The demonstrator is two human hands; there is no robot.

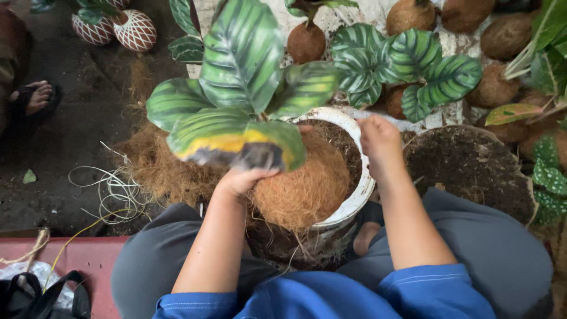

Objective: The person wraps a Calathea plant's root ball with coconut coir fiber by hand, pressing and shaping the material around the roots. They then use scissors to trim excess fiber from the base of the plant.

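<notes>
The left hand (243, 180) is cupped over the top of a round ball of brown coconut fibre (304, 192), its grip closed on the ball just under the plant's lowest leaf, a green one with a yellowed, darkened edge (236, 145). The striped-leaf plant (242, 65) rises from that ball, directly above and beyond the left grip. The ball sits in a white bucket (354, 201) partly filled with dark soil, held between the person's knees. The right hand (381, 145) is at the bucket's far rim, its fingers curled shut; whether they pinch anything cannot be told. Left of the left grip lie loose brown fibre (150, 162) and a tangle of pale string (115, 192) on the floor. Right of the right grip stands a second pot of dark soil (466, 162).
</notes>
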